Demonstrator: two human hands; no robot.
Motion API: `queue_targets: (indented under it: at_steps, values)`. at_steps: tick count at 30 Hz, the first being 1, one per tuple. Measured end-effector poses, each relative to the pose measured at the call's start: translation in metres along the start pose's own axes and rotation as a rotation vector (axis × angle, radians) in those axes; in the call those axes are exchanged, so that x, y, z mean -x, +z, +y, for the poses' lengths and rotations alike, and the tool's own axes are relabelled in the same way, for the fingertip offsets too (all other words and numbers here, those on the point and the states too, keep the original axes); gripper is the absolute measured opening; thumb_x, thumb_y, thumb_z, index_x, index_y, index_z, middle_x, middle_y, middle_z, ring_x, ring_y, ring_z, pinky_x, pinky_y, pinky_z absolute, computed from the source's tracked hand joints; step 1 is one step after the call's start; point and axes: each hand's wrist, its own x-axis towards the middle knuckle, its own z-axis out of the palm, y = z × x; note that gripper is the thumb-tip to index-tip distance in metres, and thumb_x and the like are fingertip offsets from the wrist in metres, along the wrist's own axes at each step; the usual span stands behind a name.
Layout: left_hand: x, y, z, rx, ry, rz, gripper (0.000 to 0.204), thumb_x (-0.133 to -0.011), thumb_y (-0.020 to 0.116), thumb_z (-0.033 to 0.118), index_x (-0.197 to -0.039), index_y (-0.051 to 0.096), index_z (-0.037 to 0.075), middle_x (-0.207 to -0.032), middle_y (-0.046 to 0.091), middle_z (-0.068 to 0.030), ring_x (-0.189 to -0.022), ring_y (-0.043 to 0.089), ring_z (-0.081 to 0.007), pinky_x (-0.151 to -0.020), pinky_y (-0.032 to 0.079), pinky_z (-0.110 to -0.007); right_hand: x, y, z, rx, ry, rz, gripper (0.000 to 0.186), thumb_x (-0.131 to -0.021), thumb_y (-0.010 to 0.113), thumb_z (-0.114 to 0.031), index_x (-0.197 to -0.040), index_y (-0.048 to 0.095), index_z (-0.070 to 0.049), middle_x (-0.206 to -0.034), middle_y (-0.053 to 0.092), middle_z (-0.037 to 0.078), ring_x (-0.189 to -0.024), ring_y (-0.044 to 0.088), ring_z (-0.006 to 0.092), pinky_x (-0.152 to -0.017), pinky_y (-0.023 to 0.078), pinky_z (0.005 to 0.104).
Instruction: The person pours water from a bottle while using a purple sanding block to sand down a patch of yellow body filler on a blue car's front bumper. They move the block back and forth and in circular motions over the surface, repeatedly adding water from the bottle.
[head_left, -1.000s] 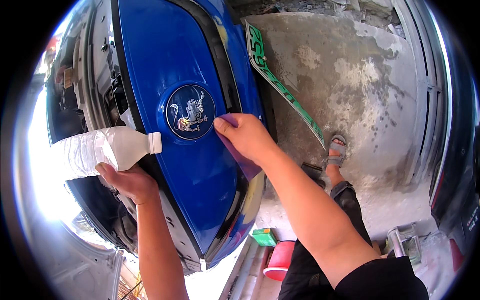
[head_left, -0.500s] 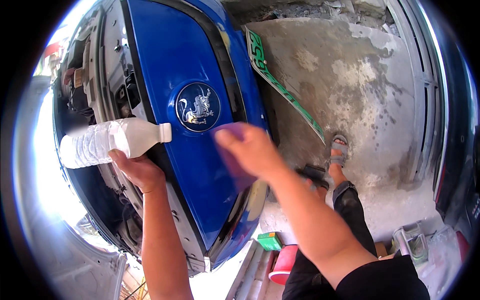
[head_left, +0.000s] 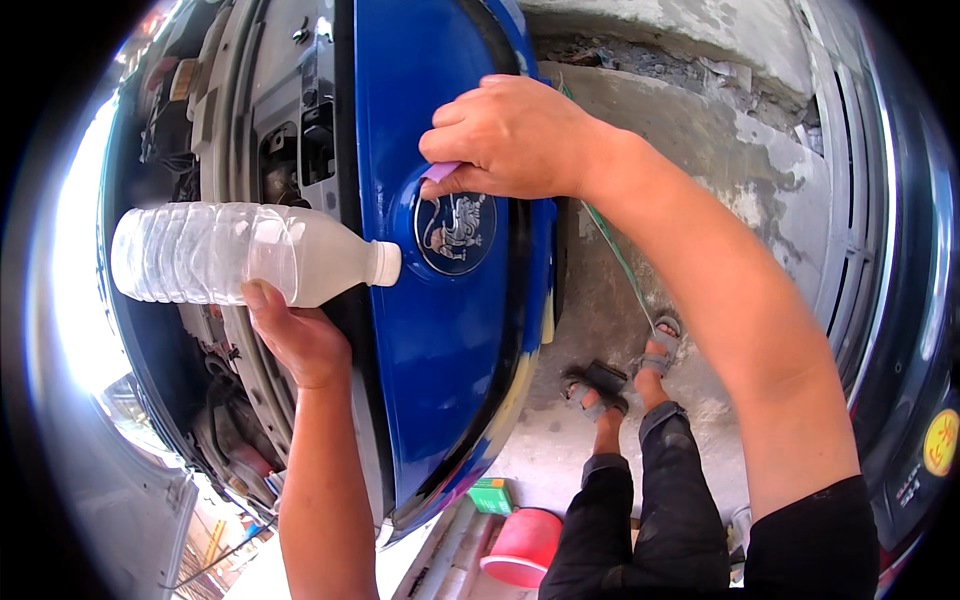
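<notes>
My left hand (head_left: 302, 338) grips a clear plastic bottle (head_left: 215, 253) from below. The bottle lies on its side, its white cap (head_left: 385, 264) over the car's blue front panel (head_left: 435, 370); cloudy patches show inside it. My right hand (head_left: 505, 135) is closed on a thin purple sheet (head_left: 440, 171), held at the upper edge of a round dark emblem (head_left: 457, 236) with a silver animal figure. Most of the sheet is hidden under my fingers, and whether it presses on the panel or hovers just over it is hard to tell.
Left of the panel lies the open engine bay (head_left: 225, 130). A green-edged plate (head_left: 615, 250) leans behind my right forearm. Below stand a red bucket (head_left: 525, 545) and a green box (head_left: 490, 496). Another dark vehicle (head_left: 900, 400) is at far right, beyond the concrete floor (head_left: 700, 160).
My right hand has moved up with the purple sheet, from below the emblem to its top edge. The bottle has shifted slightly right in my left hand's grip, and the view has moved too.
</notes>
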Motion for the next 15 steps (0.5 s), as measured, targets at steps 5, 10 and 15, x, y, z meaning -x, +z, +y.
queue_targets:
  at_steps: [5, 10, 15]
  values:
    - [0.002, -0.011, -0.008, 0.01, -0.019, 0.016, 0.057, -0.093, 0.043, 0.037, -0.139, 0.032, 0.006, -0.136, 0.044, -0.0126, -0.126, 0.045, -0.026, -0.106, 0.036, -0.042, -0.027, -0.001, 0.008, -0.012, -0.133, -0.177, 0.031, -0.081, 0.066, -0.042, -0.071, 0.063, -0.013, -0.069, 0.062, 0.001, -0.076, 0.066, 0.0217, -0.068, 0.051, 0.0362]
    - [0.007, -0.017, -0.008, 0.031, -0.028, 0.052, 0.058, -0.093, 0.044, 0.04, -0.14, 0.032, 0.009, -0.134, 0.046, -0.0115, -0.125, 0.047, -0.0256, -0.106, 0.037, -0.042, -0.027, 0.005, 0.031, -0.143, -0.115, -0.209, 0.031, -0.082, 0.066, -0.041, -0.072, 0.064, -0.011, -0.069, 0.062, 0.003, -0.075, 0.065, 0.0233, -0.065, 0.051, 0.0362]
    - [0.008, -0.021, -0.012, 0.006, -0.025, 0.033, 0.063, -0.094, 0.039, 0.051, -0.14, 0.033, 0.009, -0.133, 0.049, -0.0115, -0.124, 0.049, -0.025, -0.105, 0.038, -0.042, 0.003, 0.023, 0.042, -0.382, 0.131, -0.13, 0.03, -0.082, 0.07, -0.034, -0.074, 0.062, -0.006, -0.069, 0.059, 0.009, -0.068, 0.061, 0.0275, -0.059, 0.047, 0.0372]
